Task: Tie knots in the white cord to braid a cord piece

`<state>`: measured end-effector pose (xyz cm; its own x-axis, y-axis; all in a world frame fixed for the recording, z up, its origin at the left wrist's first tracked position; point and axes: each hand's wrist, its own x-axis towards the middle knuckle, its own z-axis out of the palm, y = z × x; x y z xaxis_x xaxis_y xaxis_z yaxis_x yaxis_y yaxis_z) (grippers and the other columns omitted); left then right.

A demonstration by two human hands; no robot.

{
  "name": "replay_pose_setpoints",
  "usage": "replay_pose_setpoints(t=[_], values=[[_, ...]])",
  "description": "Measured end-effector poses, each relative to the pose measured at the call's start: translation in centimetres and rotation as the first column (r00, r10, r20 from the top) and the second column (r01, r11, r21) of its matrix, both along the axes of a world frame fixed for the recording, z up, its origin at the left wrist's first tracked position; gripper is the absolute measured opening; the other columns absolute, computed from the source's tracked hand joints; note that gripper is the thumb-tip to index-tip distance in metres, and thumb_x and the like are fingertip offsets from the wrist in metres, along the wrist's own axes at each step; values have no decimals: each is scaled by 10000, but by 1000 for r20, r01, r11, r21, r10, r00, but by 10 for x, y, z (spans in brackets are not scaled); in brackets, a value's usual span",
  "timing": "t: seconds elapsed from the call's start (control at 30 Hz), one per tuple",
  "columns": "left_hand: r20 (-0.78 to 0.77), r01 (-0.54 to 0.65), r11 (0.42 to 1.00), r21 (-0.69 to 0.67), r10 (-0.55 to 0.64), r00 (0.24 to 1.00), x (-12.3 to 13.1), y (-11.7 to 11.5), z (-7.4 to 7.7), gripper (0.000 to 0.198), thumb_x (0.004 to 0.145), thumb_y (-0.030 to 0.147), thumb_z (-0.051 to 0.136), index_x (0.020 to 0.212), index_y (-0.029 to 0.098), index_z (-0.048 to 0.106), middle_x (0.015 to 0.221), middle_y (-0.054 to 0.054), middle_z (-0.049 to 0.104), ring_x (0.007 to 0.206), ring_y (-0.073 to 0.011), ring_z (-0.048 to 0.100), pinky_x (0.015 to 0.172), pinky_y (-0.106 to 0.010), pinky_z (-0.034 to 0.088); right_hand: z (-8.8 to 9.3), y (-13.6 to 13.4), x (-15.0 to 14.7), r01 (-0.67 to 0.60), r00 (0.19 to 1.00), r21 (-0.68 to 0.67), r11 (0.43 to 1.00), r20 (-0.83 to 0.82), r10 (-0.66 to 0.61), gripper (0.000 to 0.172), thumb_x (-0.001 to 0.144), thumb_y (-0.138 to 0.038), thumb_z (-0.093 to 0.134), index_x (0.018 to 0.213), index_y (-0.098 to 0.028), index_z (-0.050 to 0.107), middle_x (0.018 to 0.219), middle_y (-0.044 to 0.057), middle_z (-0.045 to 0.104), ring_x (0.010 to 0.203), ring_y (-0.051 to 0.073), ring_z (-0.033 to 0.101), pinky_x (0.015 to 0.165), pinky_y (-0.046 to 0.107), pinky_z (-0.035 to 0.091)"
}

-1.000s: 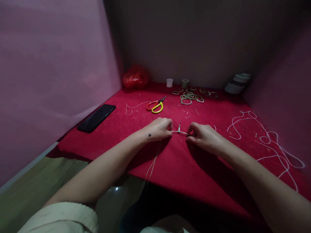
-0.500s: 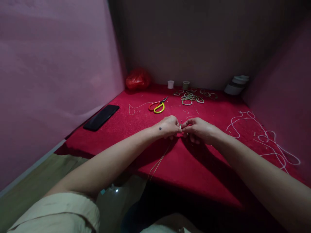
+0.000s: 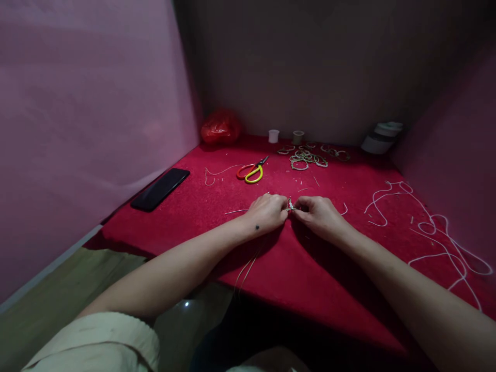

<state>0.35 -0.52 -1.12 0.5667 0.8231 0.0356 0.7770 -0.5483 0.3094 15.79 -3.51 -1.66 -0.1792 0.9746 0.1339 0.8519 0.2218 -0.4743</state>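
My left hand (image 3: 267,213) and my right hand (image 3: 318,214) rest close together on the red cloth table (image 3: 294,258), fingers pinched. Between them they hold a small knotted piece of pale cord (image 3: 290,205). The cord's loose strands (image 3: 245,268) trail from under my left hand toward the table's near edge and hang over it. A short cord end (image 3: 235,211) sticks out to the left of my left hand.
Yellow and orange scissors (image 3: 251,170) lie beyond my hands. A black phone (image 3: 160,188) lies at the left edge. Finished cord rings (image 3: 308,156) are piled at the back, near two small spools (image 3: 285,136), a red bag (image 3: 220,126) and a white container (image 3: 382,137). Loose white cord (image 3: 430,227) sprawls at the right.
A second ago my hands were apart with the cord stretched between them. They came together at the knot and have stayed pinched there, shifting slightly toward me.
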Motion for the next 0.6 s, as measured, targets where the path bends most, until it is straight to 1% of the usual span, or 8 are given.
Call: replay_pose_setpoints(t=[0.13, 0.23, 0.4, 0.6], values=[[30, 6, 1000, -4, -6, 1000, 0, 1, -2, 231, 787, 310, 459, 885, 191, 631, 806, -71, 662, 761, -199, 605, 672, -296, 438, -1, -1, 1, -25, 1000, -3, 1000, 7, 25, 187, 752, -197, 472, 753, -144, 651, 641, 41, 630, 580, 135, 533, 557, 228, 330], [47, 25, 1000, -1, -25, 999, 0, 0, -3, 251, 807, 316, 434, 909, 191, 627, 799, -63, 661, 753, -191, 604, 672, -293, 441, 0, -2, 2, -43, 999, 5, 999, 1, 43, 188, 759, -196, 470, 763, -141, 650, 635, 37, 625, 567, 132, 523, 553, 228, 328], [38, 49, 999, 17, -49, 998, -1, 0, -5, 276, 841, 287, 381, 870, 167, 628, 783, -81, 660, 739, -185, 603, 686, -304, 442, -3, -3, 4, -58, 997, 7, 998, -43, 58, 186, 772, -205, 462, 750, -146, 638, 631, 32, 619, 566, 129, 520, 553, 221, 339], [31, 57, 998, 24, -58, 998, 0, -1, -6, 249, 821, 244, 391, 826, 162, 626, 738, -78, 652, 687, -174, 592, 658, -297, 437, -7, -3, 4, -54, 995, 9, 998, -79, 55, 166, 758, -177, 458, 709, -152, 615, 618, 30, 606, 577, 134, 521, 569, 225, 355]])
